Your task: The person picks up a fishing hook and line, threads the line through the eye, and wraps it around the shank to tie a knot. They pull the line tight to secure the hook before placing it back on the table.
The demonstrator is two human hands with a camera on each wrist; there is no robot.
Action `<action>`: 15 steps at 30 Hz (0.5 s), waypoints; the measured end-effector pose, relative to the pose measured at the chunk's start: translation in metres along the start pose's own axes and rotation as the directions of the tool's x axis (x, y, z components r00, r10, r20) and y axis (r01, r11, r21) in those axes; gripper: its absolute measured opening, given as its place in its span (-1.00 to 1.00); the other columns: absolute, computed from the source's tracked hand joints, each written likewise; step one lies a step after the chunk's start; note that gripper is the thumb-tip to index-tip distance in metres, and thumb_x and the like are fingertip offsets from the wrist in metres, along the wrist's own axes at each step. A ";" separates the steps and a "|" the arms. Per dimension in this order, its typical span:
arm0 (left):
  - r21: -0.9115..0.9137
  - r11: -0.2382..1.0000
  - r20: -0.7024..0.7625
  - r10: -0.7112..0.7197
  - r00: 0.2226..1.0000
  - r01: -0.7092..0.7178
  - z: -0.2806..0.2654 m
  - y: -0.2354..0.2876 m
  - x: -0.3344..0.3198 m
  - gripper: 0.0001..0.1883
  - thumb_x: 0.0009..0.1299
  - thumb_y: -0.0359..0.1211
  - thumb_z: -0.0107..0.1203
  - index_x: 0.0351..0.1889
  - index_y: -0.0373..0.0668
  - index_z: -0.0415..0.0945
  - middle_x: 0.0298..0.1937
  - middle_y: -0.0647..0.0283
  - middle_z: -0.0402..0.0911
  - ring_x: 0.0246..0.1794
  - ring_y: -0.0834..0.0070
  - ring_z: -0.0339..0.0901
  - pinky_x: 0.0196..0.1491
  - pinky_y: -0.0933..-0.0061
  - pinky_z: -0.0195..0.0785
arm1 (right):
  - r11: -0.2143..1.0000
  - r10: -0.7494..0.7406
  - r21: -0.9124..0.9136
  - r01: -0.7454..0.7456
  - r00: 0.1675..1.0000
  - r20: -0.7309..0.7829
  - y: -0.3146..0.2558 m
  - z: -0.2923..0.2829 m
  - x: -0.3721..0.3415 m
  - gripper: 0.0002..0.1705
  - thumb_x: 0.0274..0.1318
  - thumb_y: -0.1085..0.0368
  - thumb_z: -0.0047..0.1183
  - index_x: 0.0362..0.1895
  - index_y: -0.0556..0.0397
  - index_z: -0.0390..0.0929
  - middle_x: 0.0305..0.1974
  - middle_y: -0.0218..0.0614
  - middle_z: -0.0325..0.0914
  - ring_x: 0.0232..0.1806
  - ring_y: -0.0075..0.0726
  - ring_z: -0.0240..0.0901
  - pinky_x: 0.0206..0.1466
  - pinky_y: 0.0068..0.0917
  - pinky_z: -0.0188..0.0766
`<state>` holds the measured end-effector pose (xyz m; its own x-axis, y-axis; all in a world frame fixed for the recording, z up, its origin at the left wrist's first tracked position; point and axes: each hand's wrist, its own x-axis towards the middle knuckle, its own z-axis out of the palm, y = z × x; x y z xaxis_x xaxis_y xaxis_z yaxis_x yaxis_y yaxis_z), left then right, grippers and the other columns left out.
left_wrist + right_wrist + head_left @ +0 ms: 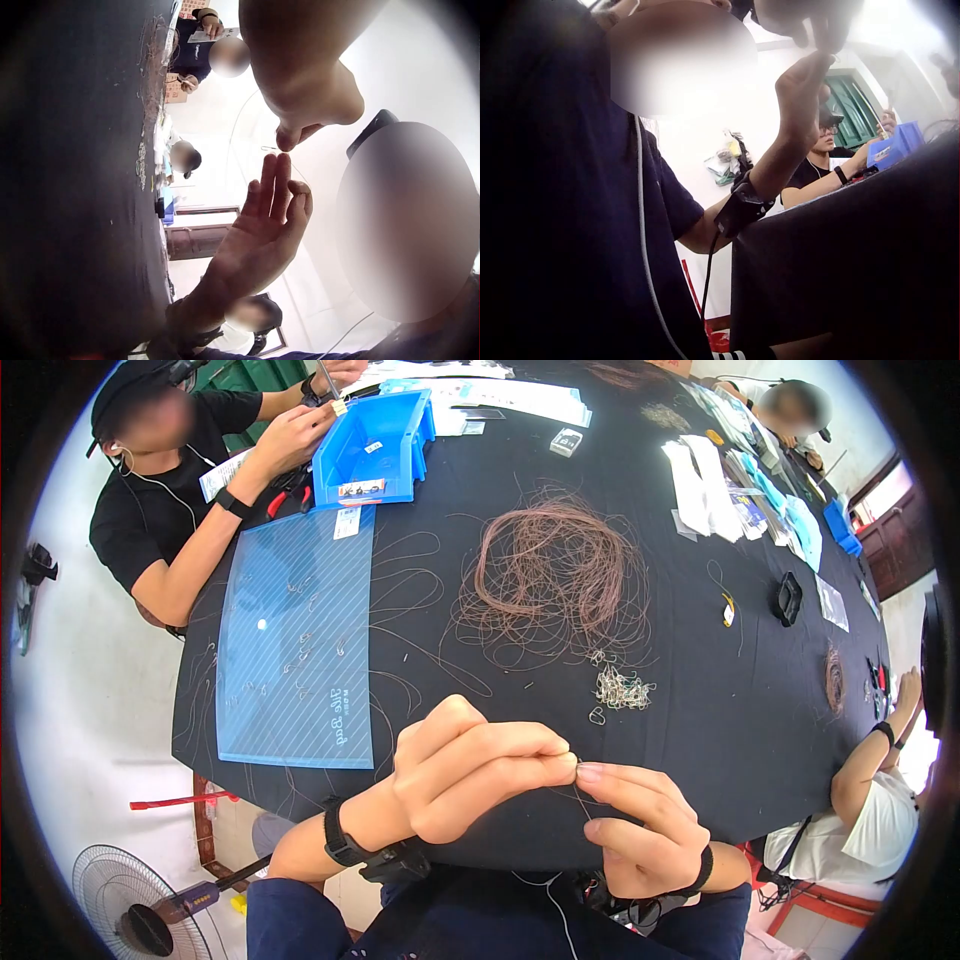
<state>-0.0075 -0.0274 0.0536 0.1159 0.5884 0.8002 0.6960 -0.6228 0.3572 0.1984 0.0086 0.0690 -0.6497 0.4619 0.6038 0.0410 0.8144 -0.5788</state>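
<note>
My left hand [480,765] pinches a small fish hook [268,148] between thumb and fingertips, above the table's near edge. My right hand [645,825] meets it fingertip to fingertip and holds a thin brown line [585,803], which runs down from the pinch toward the right thumb. Most of the hook is hidden by the fingers. Ahead of the hands lies a pile of silvery hooks [622,688]. Beyond it sits a large tangled coil of brown line [555,575]. At the left, a blue file bag [295,725] carries several hooks with lines trailing off it.
A blue bin [365,445] stands at the far left, beside a person [150,490] working there. White packets [705,490] lie at the far right, near a black tray [788,600]. Another person's arm [870,750] reaches in at the right edge. A fan [140,920] stands at lower left.
</note>
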 end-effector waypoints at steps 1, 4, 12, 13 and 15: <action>0.002 1.000 0.002 -0.002 1.000 0.002 0.000 0.000 0.000 -0.76 0.00 -0.41 0.36 -0.32 -0.11 0.69 -0.31 0.40 0.66 -0.48 0.63 0.35 -0.52 0.67 0.14 | 0.999 0.017 0.037 -0.017 1.000 -0.007 0.000 0.000 0.000 -0.75 -0.35 0.59 0.09 -0.40 0.18 0.55 -0.06 0.10 0.57 -0.07 0.03 0.60 -0.09 -0.39 0.57; 0.003 1.000 0.008 -0.001 1.000 0.001 -0.001 0.000 0.000 -0.76 0.00 -0.41 0.35 -0.31 -0.10 0.69 -0.31 0.41 0.66 -0.48 0.64 0.35 -0.52 0.67 0.15 | 0.980 0.089 0.179 -0.082 0.995 -0.034 0.001 0.001 -0.001 -0.80 -0.26 0.62 0.06 -0.40 0.23 0.53 -0.06 0.16 0.57 -0.11 0.04 0.60 -0.12 -0.36 0.57; 0.049 0.998 0.034 0.025 0.999 -0.027 -0.006 -0.002 0.001 -0.74 0.00 -0.41 0.33 -0.29 -0.10 0.70 -0.29 0.40 0.66 -0.48 0.64 0.34 -0.51 0.67 0.16 | 0.803 0.297 0.535 -0.264 0.954 0.025 0.001 -0.005 0.002 -0.82 0.07 0.67 -0.12 -0.32 0.29 0.53 -0.03 0.26 0.54 -0.10 0.01 0.60 -0.12 -0.31 0.57; 0.061 0.997 0.032 0.037 0.999 -0.039 -0.006 -0.003 0.001 -0.74 0.00 -0.41 0.33 -0.29 -0.11 0.70 -0.29 0.40 0.67 -0.48 0.64 0.33 -0.51 0.67 0.16 | 0.757 0.328 0.585 -0.290 0.944 0.043 0.000 -0.006 0.003 -0.82 0.10 0.65 -0.14 -0.30 0.30 0.53 -0.02 0.27 0.53 -0.07 0.03 0.59 -0.10 -0.29 0.57; 0.048 0.998 0.036 0.040 0.999 -0.042 -0.003 -0.002 -0.001 -0.74 -0.01 -0.40 0.33 -0.30 -0.12 0.70 -0.29 0.39 0.66 -0.49 0.63 0.33 -0.52 0.66 0.15 | 0.655 0.384 0.677 -0.336 0.919 0.085 -0.001 -0.008 0.004 -0.82 0.16 0.62 -0.17 -0.27 0.32 0.52 -0.02 0.28 0.53 -0.01 0.07 0.57 -0.05 -0.25 0.57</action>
<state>-0.0117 -0.0280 0.0536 0.1689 0.5811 0.7961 0.7241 -0.6212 0.2998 0.2017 0.0128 0.0767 -0.6457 0.7078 0.2865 -0.2692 0.1400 -0.9528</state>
